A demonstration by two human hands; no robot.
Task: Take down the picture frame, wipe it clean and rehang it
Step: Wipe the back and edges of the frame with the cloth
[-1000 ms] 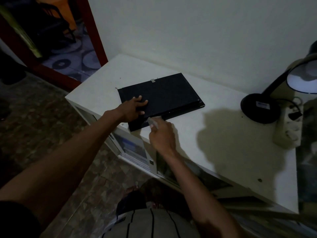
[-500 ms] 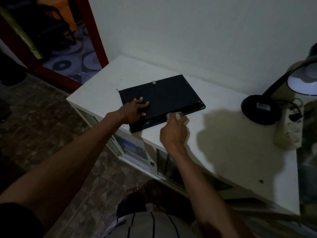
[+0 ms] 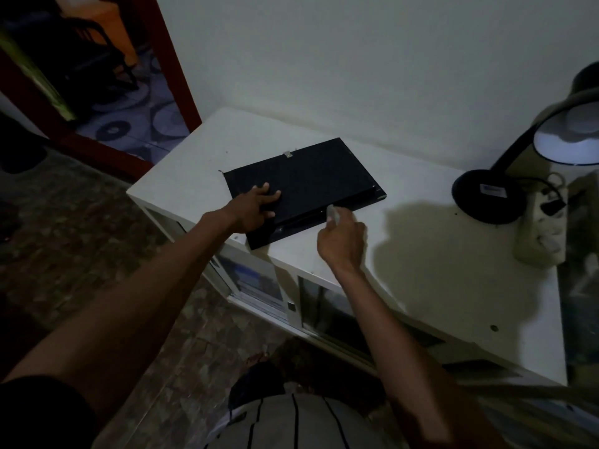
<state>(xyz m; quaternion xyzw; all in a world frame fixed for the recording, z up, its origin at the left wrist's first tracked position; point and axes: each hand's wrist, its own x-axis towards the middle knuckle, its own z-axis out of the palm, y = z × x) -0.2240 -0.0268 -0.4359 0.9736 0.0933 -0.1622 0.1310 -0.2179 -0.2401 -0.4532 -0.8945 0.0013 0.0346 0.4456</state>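
Left hand is lying on the near-left part of the picture frame, fingers spread nearly flat on the dark backing and the thumb hooking over the near edge, pinning it down rather than lifting it. Right hand is pinching a small pale wipe between curled fingers and pressing it against the frame's near long edge, at about 5 o'clock from the frame's middle.

The frame is lying back-up on the white cabinet top, with its small metal hanger showing at the far edge, around 11 o'clock from the middle; its near-left corner is overhanging the cabinet's front edge. A black desk lamp and a power strip are sitting well apart, out at 3 o'clock.

Judging by this, the take-down is done and the wiping is under way along the rim. Whether the glass side has been cleaned I cannot tell, since it is facing down. Rehanging is still to come.

Compared with a second ago, the wiping hand is further toward 3 o'clock along the near edge, having started close beside the steadying hand. The frame and the left hand are sitting about where they were.
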